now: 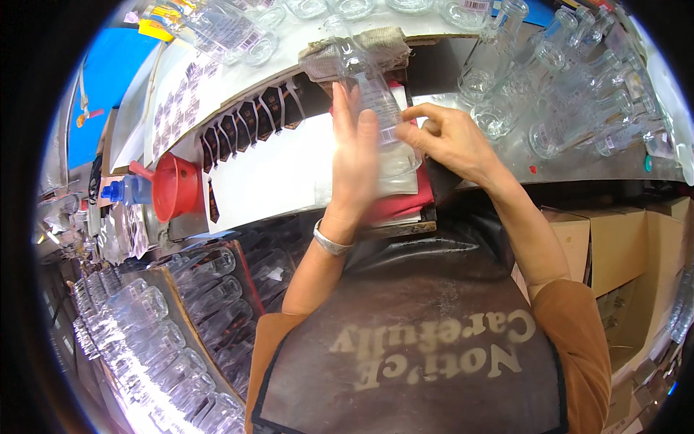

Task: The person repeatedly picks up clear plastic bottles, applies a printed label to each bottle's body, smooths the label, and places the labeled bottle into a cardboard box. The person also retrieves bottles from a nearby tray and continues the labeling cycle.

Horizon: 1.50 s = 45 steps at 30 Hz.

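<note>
A clear glass bottle (pixel 372 94) lies slanted in front of me, its neck on a folded grey cloth (pixel 394 45) and its base toward me. Small print and a label show on its side. My left hand (pixel 354 163), smeared by motion, lies along the bottle's left side with fingers stretched out. At the right side, my right hand (pixel 452 141) has its thumb and bent index finger at the bottle's edge, near the label. Whether those fingers pinch the glass or the label's edge is too small to tell. A red cloth (pixel 405 206) lies under the bottle's base.
Dark tie-shaped labels (pixel 249 116) line the white board's far edge. A red funnel (pixel 176 186) stands left, beside a blue-capped bottle (pixel 130 189). Several clear bottles (pixel 549 79) crowd the right; others fill crates (pixel 217 289) at lower left. Cardboard boxes (pixel 614 249) stand at lower right.
</note>
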{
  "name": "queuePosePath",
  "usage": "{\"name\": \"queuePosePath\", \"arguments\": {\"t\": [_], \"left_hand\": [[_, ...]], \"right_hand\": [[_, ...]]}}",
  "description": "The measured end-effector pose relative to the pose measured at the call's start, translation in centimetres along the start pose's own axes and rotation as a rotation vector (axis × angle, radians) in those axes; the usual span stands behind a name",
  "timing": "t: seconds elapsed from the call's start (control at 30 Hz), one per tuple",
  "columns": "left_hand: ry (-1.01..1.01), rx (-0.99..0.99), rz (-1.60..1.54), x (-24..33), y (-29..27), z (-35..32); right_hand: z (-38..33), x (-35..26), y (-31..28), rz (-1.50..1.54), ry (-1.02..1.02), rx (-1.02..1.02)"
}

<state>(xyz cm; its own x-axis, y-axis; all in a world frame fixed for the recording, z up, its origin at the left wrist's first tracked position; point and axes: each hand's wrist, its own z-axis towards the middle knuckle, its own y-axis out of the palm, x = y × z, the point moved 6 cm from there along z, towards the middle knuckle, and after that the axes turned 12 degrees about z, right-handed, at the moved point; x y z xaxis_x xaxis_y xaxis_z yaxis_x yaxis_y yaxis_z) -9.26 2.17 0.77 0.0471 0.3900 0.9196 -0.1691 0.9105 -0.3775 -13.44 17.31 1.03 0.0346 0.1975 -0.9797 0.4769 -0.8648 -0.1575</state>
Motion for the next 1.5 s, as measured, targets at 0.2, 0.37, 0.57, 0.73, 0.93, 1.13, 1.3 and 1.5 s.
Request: {"name": "queuePosePath", "arguments": {"t": [0.2,0.37,0.57,0.73,0.93,1.13,1.3,1.5], "left_hand": [[0.029,-0.028,0.011,-0.2,0.1,0.1],[0.046,-0.036,0.003,-0.4,0.0,0.0],[-0.1,0.034,-0.22,-0.2,-0.9,1.8],[-0.138,0.116,-0.079,-0.2,-0.3,3.1],[-0.029,0.143,-0.08,-0.3,-0.6,3.2],[-0.028,0.164,-0.098,-0.5,-0.6,3.2],[-0.13,0.093,-0.138,-0.1,-0.3,3.1],[-0.105,0.025,-0.381,-1.9,-0.2,2.3]], "right_hand": [[0.2,0.5,0.0,0.031,-0.008,-0.05],[0.4,0.4,0.0,0.008,-0.013,-0.082],[3.2,-0.2,-0.6,0.134,-0.044,-0.06],[4.5,-0.7,0.2,0.04,-0.109,-0.055],[4.7,-1.1,0.1,0.003,-0.11,-0.02],[4.8,-1.3,0.1,-0.018,-0.075,-0.017],[4.9,-1.3,0.0,-0.043,-0.061,-0.029],[3.9,0.7,-0.1,0.141,-0.028,-0.083]]}}
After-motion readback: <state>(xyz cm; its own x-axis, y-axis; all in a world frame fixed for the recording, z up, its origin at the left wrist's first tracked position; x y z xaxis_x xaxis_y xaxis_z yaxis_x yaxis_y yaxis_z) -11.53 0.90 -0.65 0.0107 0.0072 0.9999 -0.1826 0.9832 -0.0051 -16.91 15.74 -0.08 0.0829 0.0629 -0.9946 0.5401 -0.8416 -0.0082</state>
